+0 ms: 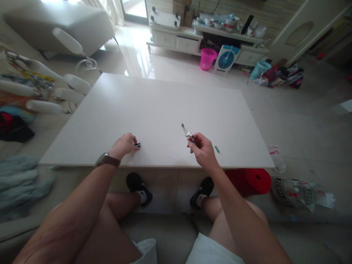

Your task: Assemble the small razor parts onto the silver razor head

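My right hand [202, 148] is raised just above the white table [165, 106], fingers closed around a slim pen-like tool [187, 132] whose metal tip points up and away. My left hand [124, 145], with a brown-strapped watch on the wrist, rests on the table near its front edge and pinches a small dark piece [137, 144]. A small green piece [217, 149] lies on the table just right of my right hand.
A red stool [251, 180] stands under the table's right front corner, next to a printed plastic bag [298, 192]. White chair backs [55, 95] and clutter line the left side. A pink basket [207, 58], a small fan [226, 58] and a low cabinet stand across the floor.
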{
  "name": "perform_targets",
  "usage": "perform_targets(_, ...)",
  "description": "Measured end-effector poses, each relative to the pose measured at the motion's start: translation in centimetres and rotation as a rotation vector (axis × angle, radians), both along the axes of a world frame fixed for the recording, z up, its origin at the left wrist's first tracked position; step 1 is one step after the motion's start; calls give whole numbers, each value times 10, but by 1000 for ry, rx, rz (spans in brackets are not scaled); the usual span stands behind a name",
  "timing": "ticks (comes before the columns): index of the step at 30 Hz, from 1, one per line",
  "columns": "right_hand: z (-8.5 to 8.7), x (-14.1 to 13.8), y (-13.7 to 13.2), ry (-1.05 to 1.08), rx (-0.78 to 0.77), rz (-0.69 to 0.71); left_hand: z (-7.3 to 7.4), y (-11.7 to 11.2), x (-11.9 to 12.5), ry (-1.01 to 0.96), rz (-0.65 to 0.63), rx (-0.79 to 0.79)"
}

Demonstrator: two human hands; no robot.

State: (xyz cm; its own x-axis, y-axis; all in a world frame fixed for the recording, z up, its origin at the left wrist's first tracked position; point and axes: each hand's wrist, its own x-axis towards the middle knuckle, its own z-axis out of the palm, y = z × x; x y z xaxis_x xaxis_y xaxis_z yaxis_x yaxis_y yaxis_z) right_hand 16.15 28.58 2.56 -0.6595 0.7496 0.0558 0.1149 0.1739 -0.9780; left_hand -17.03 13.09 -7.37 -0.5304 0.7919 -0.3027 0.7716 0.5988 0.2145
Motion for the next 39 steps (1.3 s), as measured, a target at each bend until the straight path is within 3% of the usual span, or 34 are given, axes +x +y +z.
perform_targets(20, 1, 0, -2, 3, -12, -31, -1, 1, -2, -132, -37, -68)
perform_targets(24, 1, -2, -3, 0, -13, -28, 7, 3, 2, -163, 9, -1)
perform_targets(27, 1, -3, -3, -11, -14, -17, 23, 5, 6, -216, 64, 124)
perform_targets(30, 0, -3, -3, -27, 6, -10, 44, 10, 18, -362, 111, 279)
perform_targets(33, -1, -4, -4, -33, 15, -9, 59, 21, 41, -628, 135, 421)
perform_targets(39, -6, -12, -6, -11, 27, -61, 69, 54, 92, -1164, 181, 683)
